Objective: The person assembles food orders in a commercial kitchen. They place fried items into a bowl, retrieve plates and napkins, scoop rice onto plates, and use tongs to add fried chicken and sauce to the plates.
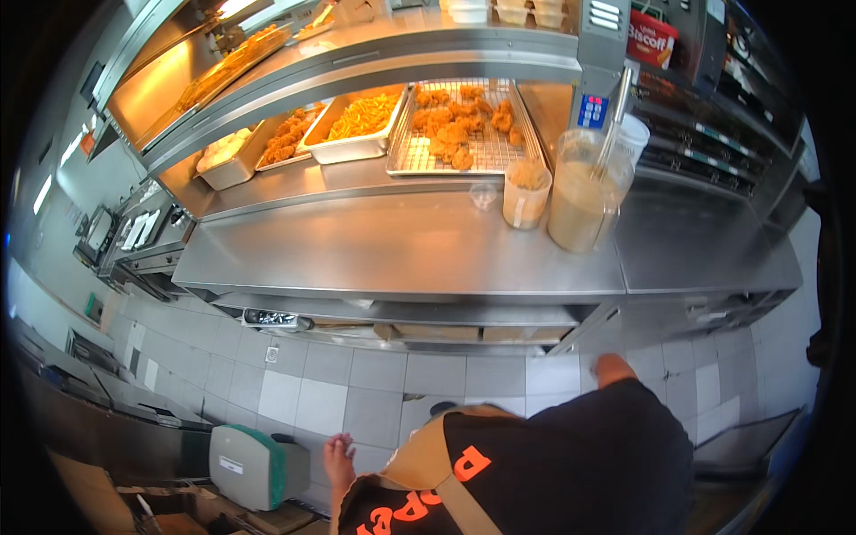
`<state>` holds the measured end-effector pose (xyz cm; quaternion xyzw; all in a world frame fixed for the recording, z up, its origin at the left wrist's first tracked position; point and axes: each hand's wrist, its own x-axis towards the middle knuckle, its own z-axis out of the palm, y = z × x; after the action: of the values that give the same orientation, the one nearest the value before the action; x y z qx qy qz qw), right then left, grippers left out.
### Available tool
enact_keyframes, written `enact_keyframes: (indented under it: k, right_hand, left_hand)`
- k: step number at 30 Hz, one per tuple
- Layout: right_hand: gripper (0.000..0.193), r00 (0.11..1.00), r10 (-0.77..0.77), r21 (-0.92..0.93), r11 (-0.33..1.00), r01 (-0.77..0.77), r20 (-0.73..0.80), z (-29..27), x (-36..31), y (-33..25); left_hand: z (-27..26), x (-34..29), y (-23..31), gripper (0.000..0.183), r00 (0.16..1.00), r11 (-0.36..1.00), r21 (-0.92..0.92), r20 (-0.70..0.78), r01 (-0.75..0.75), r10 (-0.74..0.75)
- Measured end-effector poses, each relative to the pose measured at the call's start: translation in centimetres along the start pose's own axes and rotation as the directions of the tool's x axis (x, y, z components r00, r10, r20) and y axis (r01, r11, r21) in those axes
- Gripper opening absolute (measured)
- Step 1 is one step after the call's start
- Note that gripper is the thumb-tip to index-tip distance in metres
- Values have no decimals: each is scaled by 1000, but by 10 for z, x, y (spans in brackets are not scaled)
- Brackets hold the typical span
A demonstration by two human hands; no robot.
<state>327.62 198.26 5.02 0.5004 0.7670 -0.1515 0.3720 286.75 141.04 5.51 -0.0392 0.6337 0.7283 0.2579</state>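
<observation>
My left hand (337,459) hangs low beside the tan apron, well short of the steel counter (401,254). Its fingers are loosely apart and nothing shows in them. Below the counter's right part is my right hand (613,367), small and blurred, with its fingers not clearly visible. On the counter, a clear pitcher (575,214) of beige liquid has a metal-handled utensil (615,116) standing in it. Beside the pitcher are a tub (524,201) with tan contents and a small clear cup (483,195). Neither hand touches these.
Behind the counter sit a wire-racked tray (401,160) of fried chicken, a pan (343,152) of fries and other food pans under a heated shelf (357,67). A shelf (428,312) runs beneath the counter. A grey-green bin (241,468) and cardboard boxes (89,486) are at lower left.
</observation>
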Motion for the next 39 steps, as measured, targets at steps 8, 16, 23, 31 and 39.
enact_keyframes:
  k: [8,16,23,31,39]
  right_hand:
    - [28,500,-764,180,470,864,-407,19,-31,-349]
    - [26,699,-655,504,517,692,-286,178,-77,-192]
    - [25,884,463,726,632,-272,-71,330,-143,213]
    - [31,954,201,435,855,-281,220,431,-262,411]
    - [34,661,719,927,-362,94,214,457,-176,451]
  left_hand:
    - [-70,5,-49,29,821,678,517,-93,523,-563]
    - [26,44,-40,29,839,447,839,-21,310,-543]
    - [235,44,-61,30,865,414,896,329,-159,-380]
    - [546,-218,-206,29,50,345,638,517,-689,-855]
    - [788,-391,-267,28,-185,174,246,-20,-953,-983]
